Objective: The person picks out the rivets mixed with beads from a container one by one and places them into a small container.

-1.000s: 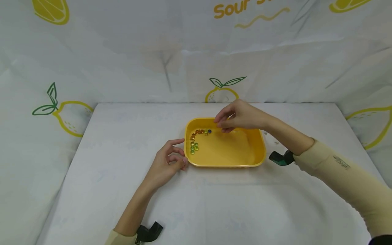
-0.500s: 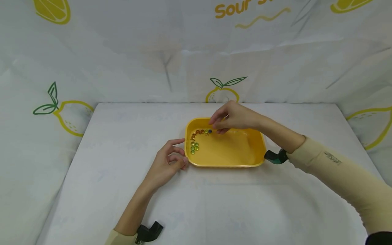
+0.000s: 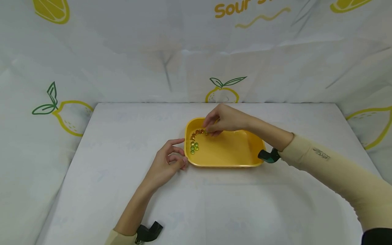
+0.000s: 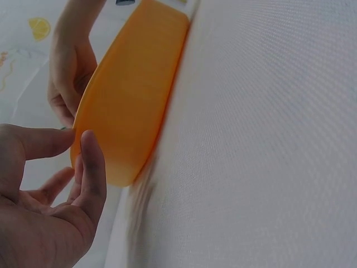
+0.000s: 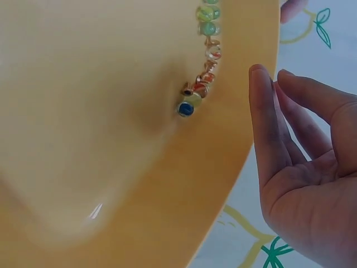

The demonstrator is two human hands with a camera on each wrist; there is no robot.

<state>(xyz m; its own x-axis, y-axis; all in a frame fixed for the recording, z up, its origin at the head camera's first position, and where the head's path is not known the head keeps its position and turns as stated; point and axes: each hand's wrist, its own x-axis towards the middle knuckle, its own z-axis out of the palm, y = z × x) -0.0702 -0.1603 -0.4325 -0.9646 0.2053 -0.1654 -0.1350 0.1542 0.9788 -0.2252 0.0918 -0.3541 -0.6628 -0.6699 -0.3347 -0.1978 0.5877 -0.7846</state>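
Note:
A shallow yellow tray [image 3: 228, 154] lies on the table in the head view. Small glassy beads [image 3: 197, 132], amber, yellow and green, run in a bent row along its left end and back left corner. A blue bead [image 5: 186, 109] ends the row in the right wrist view. My right hand [image 3: 225, 117] hovers over the tray's back left part, thumb and fingertips close together; no thing shows between them. It hides the blue bead from the head view. At the tray's left rim my left hand [image 3: 166, 161] touches the edge, fingers loosely bent.
White cloth covers the table [image 3: 128, 129]. Behind it rises a white backdrop [image 3: 137, 68] printed with lemons. A black wrist camera [image 3: 149, 232] sits on the left wrist, and another [image 3: 268, 156] hangs near the tray's right edge.
My right hand has moved left above the tray, towards the end of the bead row, and now covers the blue bead. The left hand and tray have stayed in place.

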